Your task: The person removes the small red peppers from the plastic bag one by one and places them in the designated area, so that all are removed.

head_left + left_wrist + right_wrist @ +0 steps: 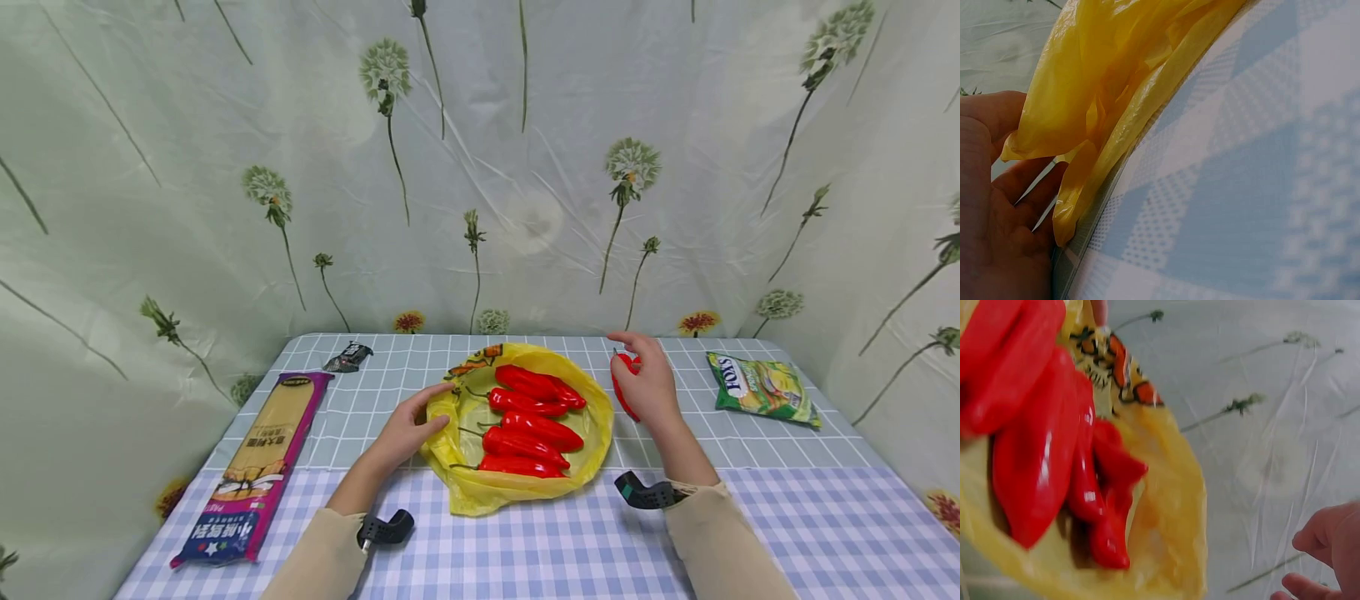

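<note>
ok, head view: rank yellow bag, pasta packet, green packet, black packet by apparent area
1. Yellow bag
2. Pasta packet
3. Green packet
4. Black packet
Pasta packet looks longest, but covers less area than the yellow bag.

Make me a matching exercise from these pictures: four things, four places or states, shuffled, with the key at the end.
Things:
1. Yellow bag
2. Loose red pepper
3. Green packet
4. Pasta pack

Places or states:
A. Farther left than the left hand
B. Partly hidden by the right hand
C. Open, with several red peppers inside
D. Farther right than the right hand

Right pairs: 1-C, 2-B, 3-D, 4-A
</note>
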The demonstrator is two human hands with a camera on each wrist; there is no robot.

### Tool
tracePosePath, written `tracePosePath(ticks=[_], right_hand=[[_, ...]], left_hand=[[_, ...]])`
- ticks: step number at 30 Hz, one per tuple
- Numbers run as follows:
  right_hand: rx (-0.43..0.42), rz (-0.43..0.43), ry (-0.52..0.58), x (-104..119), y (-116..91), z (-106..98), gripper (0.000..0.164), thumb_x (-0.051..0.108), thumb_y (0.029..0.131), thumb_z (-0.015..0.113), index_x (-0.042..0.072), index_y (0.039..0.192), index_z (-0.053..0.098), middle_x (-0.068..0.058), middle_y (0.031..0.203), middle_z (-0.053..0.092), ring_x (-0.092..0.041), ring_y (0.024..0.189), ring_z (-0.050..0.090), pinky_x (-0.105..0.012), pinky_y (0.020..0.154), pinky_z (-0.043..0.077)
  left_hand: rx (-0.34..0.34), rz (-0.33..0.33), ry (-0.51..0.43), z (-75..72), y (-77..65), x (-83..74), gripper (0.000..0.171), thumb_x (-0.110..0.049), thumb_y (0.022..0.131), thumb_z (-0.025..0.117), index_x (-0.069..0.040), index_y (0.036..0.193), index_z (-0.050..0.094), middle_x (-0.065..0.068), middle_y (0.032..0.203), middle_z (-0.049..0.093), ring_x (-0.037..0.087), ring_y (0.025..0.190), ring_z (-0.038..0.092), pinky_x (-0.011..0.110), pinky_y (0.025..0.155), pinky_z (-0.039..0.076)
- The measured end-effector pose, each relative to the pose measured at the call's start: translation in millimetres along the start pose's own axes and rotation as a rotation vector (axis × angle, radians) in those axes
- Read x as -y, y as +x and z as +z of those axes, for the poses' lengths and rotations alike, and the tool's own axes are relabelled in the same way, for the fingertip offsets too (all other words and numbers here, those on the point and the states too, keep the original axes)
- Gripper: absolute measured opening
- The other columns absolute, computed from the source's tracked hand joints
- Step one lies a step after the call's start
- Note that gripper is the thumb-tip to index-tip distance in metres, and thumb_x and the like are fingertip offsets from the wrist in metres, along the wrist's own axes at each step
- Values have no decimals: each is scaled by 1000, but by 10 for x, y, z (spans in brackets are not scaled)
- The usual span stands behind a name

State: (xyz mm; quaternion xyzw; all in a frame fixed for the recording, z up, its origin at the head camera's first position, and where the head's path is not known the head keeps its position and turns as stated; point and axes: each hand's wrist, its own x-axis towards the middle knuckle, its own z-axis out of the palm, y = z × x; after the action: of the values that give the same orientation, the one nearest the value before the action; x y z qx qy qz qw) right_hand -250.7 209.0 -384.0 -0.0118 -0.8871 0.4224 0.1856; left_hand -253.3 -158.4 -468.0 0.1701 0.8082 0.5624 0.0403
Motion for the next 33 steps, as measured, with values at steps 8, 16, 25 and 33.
tracePosePath(ticks=[8,16,25,33], right_hand=[[146,-78,40,116,-88,80,41,13,94,61,14,135,57,-15,143,50,-36,125,55,-54,102,51],[363,-175,27,223,-148,147,40,10,93,65,13,133,60,-15,136,56,-35,119,61,-51,95,57],[661,-238,27,195,-232,243,42,10,91,70,12,132,61,-12,130,63,-29,112,64,-39,86,61],[777,-222,14,168,-238,289,42,12,90,71,12,132,62,-9,126,66,-25,111,64,-38,87,61]], left_hand=[[4,3,1,10,1,8,53,-17,97,64,-19,148,49,10,157,43,31,144,42,44,116,37],[-5,-5,-1,-10,-9,-7,53,-16,97,64,-19,148,49,10,158,42,31,145,41,45,117,36],[-12,-10,17,15,-34,12,52,-16,97,64,-20,147,50,10,157,44,31,146,39,49,120,32],[-7,-22,10,1,-10,-12,53,-16,97,64,-20,148,50,10,158,42,31,146,39,50,120,34]])
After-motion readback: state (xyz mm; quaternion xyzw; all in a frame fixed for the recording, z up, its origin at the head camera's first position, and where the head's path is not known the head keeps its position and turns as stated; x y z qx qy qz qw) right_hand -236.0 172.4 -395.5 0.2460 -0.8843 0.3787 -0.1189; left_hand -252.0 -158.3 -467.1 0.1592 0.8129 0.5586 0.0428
